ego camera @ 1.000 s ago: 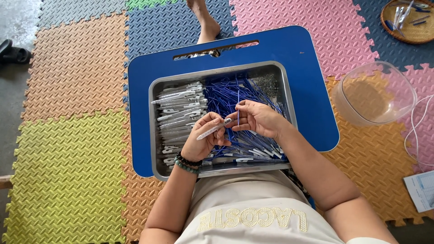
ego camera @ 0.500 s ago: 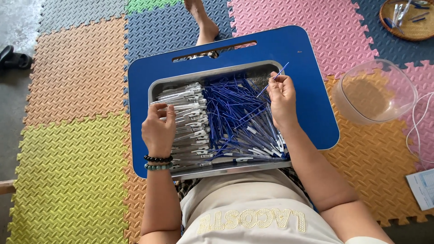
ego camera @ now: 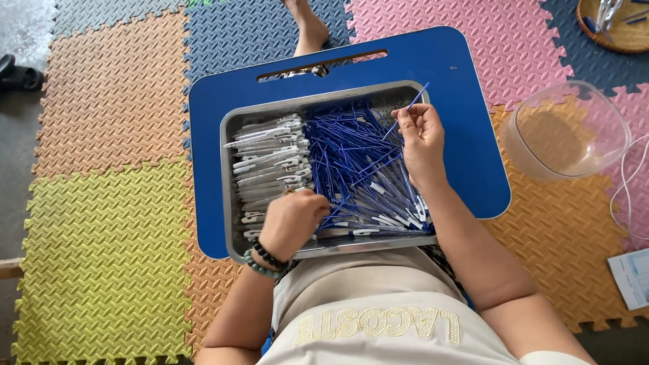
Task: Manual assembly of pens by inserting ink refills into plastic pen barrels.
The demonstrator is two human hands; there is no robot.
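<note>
A metal tray [ego camera: 228, 182] rests on a blue lap board [ego camera: 466, 135] across my legs. Its left side holds a stack of white pen barrels [ego camera: 270, 159]; its right side is heaped with thin blue ink refills [ego camera: 351, 159]. My right hand [ego camera: 420, 138] is at the tray's upper right and pinches one blue refill [ego camera: 412, 105] that points up and right. My left hand [ego camera: 292, 220], with bead bracelets at the wrist, reaches down into the tray's lower left, fingers curled among the white barrels; what it grips is hidden.
A clear plastic bowl [ego camera: 568, 132] stands on the foam mat at the right. A woven tray [ego camera: 618, 27] with small items is at the top right. A paper sheet [ego camera: 632, 277] and a white cord [ego camera: 625, 196] lie at the right edge. Dark sandals [ego camera: 20, 74] sit far left.
My hands parted from the tray's middle. The right hand lifted a blue refill to the upper right. The left hand went to the white barrels, then down to the tray's lower left.
</note>
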